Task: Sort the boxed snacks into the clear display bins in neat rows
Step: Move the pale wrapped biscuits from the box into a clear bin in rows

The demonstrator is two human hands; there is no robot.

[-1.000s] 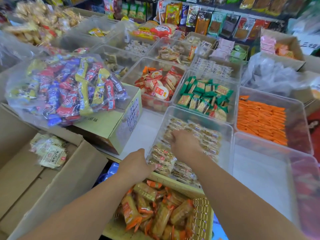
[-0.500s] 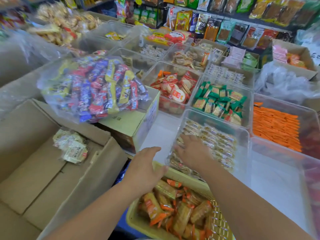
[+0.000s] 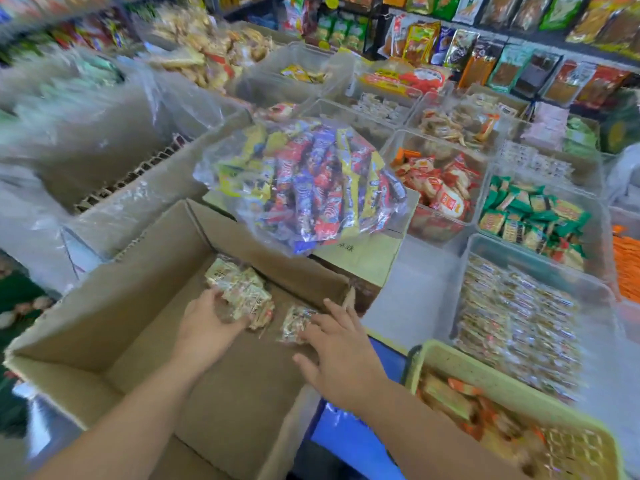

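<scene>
An open cardboard box point(image 3: 114, 299) stands at the lower left. Inside it lies a pile of small clear-wrapped snack packets point(image 3: 239, 289). My left hand point(image 3: 204, 323) is down in the box and grips the near side of that pile. One more snack packet point(image 3: 294, 322) lies apart to the right, and the spread fingers of my right hand point(image 3: 339, 348) touch it. To the right stands a clear display bin point(image 3: 540, 268) holding rows of the same wrapped packets point(image 3: 512, 327).
A clear bag of colourful sweets point(image 3: 304, 181) lies on a closed carton behind the box. A yellow basket point(image 3: 460, 368) of orange-wrapped snacks sits at lower right. Further clear bins with red packets point(image 3: 440, 185) and green packets point(image 3: 533, 213) fill the back.
Both hands have left the display bin and moved left into the cardboard box. The left hand has taken hold of the packet pile, and my view has swung left.
</scene>
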